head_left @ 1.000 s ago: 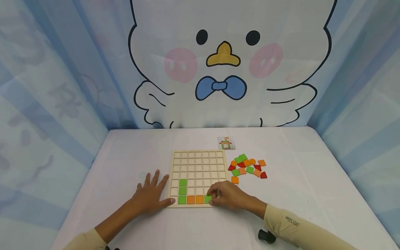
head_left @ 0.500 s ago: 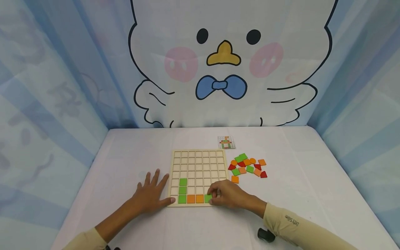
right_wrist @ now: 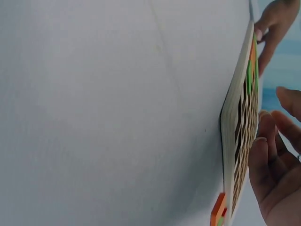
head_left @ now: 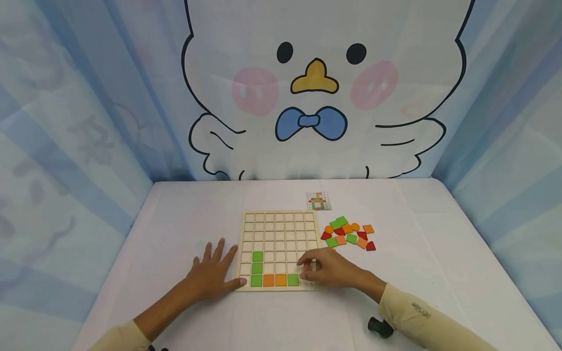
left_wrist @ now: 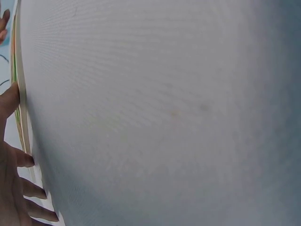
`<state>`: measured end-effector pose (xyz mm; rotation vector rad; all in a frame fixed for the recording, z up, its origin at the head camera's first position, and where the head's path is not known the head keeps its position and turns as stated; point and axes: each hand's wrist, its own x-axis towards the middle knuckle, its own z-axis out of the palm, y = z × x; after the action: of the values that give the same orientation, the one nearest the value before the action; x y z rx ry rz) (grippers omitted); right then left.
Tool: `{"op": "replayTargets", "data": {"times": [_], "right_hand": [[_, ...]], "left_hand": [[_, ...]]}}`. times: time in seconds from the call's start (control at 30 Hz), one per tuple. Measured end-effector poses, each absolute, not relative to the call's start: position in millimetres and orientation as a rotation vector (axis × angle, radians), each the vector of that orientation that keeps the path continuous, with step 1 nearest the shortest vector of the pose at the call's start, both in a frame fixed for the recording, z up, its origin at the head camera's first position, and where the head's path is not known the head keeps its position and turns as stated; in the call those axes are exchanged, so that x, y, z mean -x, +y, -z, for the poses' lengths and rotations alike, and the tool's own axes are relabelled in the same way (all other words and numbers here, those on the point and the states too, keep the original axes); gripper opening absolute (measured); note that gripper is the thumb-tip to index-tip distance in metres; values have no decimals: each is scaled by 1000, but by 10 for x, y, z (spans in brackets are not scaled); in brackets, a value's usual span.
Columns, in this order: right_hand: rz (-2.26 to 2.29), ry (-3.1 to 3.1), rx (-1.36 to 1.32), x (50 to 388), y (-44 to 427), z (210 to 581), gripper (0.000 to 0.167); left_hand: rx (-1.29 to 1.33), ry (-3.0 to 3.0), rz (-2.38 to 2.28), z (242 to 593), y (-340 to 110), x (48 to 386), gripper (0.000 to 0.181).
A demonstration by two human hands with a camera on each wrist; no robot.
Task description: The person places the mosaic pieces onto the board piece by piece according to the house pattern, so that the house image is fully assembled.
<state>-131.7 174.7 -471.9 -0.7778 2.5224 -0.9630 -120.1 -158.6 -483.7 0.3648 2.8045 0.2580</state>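
A wooden grid board (head_left: 281, 236) lies on the table. Along its lower left sit a column of green square tiles (head_left: 257, 268), then two orange tiles (head_left: 274, 280) and another green tile (head_left: 292, 280) in the bottom row. My left hand (head_left: 210, 275) is spread flat at the board's left side, its thumb touching the lower left corner. Over the board's lower right, my right hand (head_left: 331, 268) hovers with bent, relaxed fingers, just right of the last green tile. No tile shows between those fingers in the right wrist view, where the hand (right_wrist: 277, 160) is beside the board's edge.
Loose green, orange and red pieces (head_left: 351, 238) are scattered right of the board. A small pattern card (head_left: 318, 201) lies behind it. By the right sleeve (head_left: 421, 317) is a black object (head_left: 380, 327). A curtain with a cartoon bird (head_left: 313, 122) hangs behind the table.
My right hand has let go of the green tile in the bottom row and moved slightly right and up. That tile now shows whole in its cell. The left hand stays put.
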Motion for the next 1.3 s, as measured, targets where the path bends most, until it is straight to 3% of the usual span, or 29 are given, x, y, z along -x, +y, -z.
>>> {"op": "replayTargets", "data": {"times": [0.63, 1.3], "right_hand": [[804, 2882, 343, 1628, 2731, 4723, 26], [609, 2953, 134, 1728, 2729, 4812, 35]], "left_hand": [[-363, 2799, -249, 4869, -1589, 1212, 98], [-362, 2799, -249, 4872, -1588, 1216, 98]]}}
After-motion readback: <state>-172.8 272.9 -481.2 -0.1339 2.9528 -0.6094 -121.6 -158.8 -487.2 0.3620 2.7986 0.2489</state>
